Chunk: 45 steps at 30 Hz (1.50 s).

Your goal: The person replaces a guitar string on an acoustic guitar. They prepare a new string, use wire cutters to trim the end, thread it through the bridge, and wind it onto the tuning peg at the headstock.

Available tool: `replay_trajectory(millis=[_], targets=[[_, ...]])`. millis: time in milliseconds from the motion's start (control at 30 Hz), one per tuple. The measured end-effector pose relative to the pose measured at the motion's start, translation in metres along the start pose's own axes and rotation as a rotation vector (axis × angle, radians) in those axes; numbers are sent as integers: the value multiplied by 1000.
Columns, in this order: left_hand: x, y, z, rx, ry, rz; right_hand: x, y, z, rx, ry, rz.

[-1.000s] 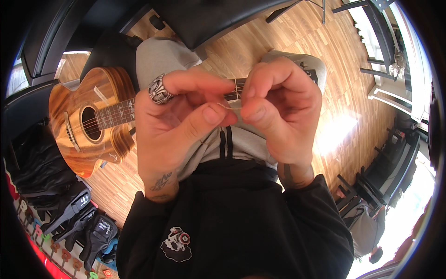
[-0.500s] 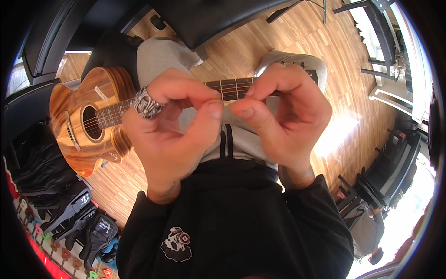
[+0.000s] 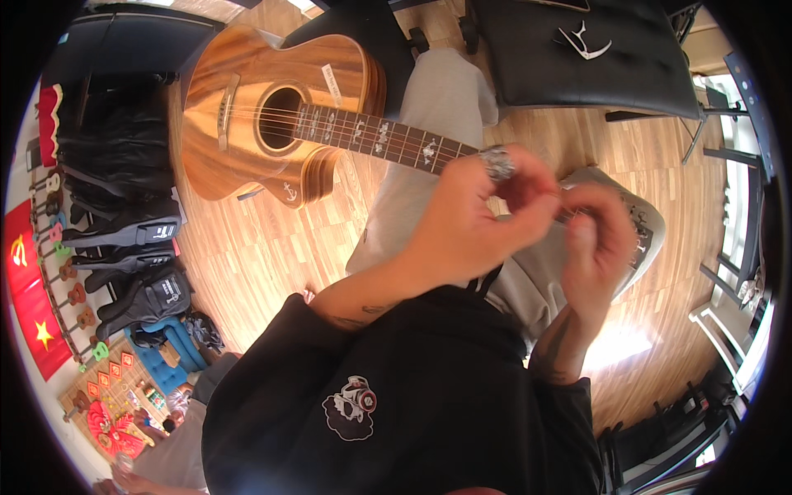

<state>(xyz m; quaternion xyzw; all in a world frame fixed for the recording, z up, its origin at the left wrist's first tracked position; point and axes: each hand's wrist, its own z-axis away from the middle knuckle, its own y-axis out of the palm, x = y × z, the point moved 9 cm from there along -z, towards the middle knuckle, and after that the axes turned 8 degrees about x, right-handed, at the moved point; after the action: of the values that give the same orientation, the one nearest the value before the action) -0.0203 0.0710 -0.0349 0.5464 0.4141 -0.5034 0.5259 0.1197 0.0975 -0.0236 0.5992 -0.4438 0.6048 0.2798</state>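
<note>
An acoustic guitar [image 3: 247, 161] with a striped wooden top lies across my legs, its dark neck [image 3: 392, 142] running right under my hands. My left hand [image 3: 470, 219], wearing a chunky silver ring [image 3: 496, 163], is closed in a pinch over the neck's far end. Close beside it, my right hand [image 3: 598, 247] is also closed, thumb against curled fingers, slightly blurred. The two hands' fingertips almost meet. Whatever they pinch, if anything, is too small to make out. Metal tuning pegs [image 3: 640, 231] show just right of my right hand, by my right knee.
A black padded bench [image 3: 528, 74] stands ahead with a silver capo [image 3: 587, 43] on it. Black gig bags [image 3: 136, 227] line the left side near small hanging ukuleles. Another person's sleeve [image 3: 177, 450] shows at lower left. Dark chairs stand at the right.
The whole view has swung, so the guitar appears farther right and more of the bench shows. My pinched hands have moved right along the neck toward the tuning pegs.
</note>
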Motion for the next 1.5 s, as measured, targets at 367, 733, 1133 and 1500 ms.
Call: replay_trajectory(millis=[367,733,1133,1500], targets=[[78,-82,52,-321,-198,-82,-33,66,-12,216,-117,692],[32,-33,30,-190,-34,-119,-7,34,-4,56,-180,228],[14,-2,20,82,-42,70,-12,17,4,134,-214,-172],[5,13,19,201,-20,214,-23,23,9,140,-147,-707]])
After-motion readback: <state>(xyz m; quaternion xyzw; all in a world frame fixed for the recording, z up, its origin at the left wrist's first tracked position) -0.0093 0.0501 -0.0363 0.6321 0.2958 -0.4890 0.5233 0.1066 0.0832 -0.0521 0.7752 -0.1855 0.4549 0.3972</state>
